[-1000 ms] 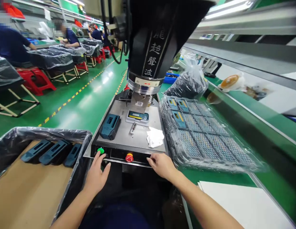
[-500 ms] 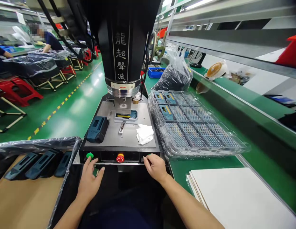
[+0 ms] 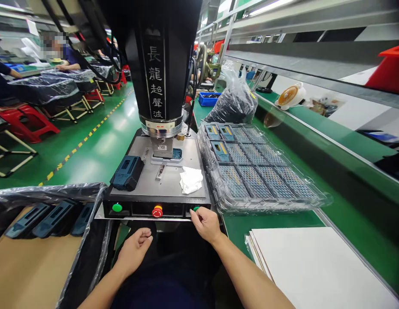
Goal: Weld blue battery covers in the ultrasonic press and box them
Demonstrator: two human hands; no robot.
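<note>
Left hand: fingers curled together, nothing seen inside. Right hand: likewise curled, at the green button. Teal housing part: in pale fixture, beneath ultrasonic horn. Step, seemingly: pressing; next move calls for horn clear.

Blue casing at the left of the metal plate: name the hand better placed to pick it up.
Left hand, probably: it is nearer the blue casing and clear of the left green button. The right hand is farther across, at the right green button.
</note>
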